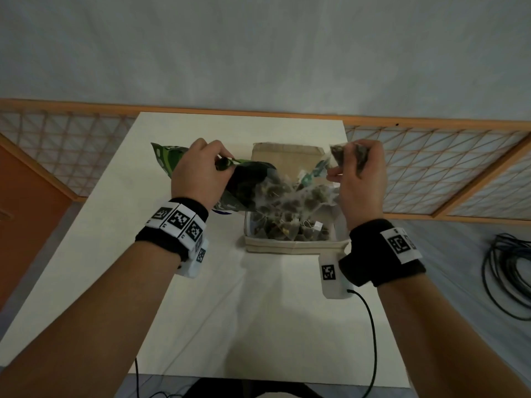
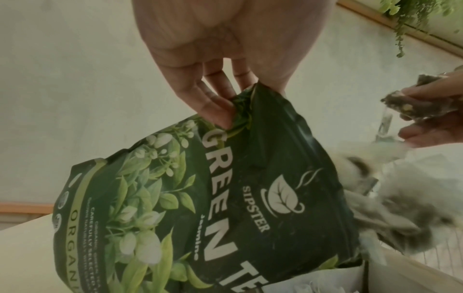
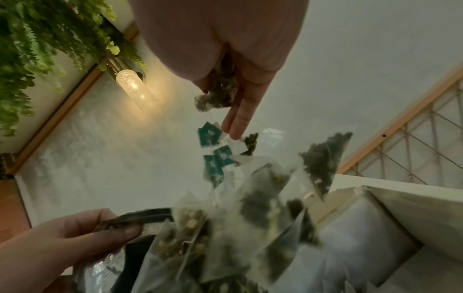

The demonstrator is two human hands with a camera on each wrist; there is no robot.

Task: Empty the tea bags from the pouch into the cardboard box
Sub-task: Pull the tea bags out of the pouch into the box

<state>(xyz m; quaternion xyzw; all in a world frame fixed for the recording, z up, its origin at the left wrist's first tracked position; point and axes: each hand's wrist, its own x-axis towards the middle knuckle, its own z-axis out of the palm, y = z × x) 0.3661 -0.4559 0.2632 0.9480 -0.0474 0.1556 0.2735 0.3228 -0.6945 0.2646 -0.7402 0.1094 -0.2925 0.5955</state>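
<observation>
A dark green tea pouch (image 1: 247, 182) (image 2: 200, 198) is tipped on its side with its mouth over the open cardboard box (image 1: 287, 245) (image 3: 375, 218). My left hand (image 1: 201, 173) (image 2: 225, 95) pinches the pouch's upper edge. Several mesh tea bags (image 1: 290, 196) (image 3: 238, 218) spill from the pouch mouth in a blurred clump, and more lie in the box. My right hand (image 1: 359, 173) (image 3: 225, 95), raised over the box's right side, grips a few tea bags (image 1: 344, 153) (image 3: 215, 95), whose teal tags (image 3: 210, 136) dangle on strings below it.
The box stands on a white table (image 1: 258, 311) whose far edge meets a wall. A coil of dark cable (image 1: 508, 271) lies on the floor at the right. A wooden lattice screen (image 1: 431, 168) runs behind the table. A lit wall lamp (image 3: 130, 85) shows overhead.
</observation>
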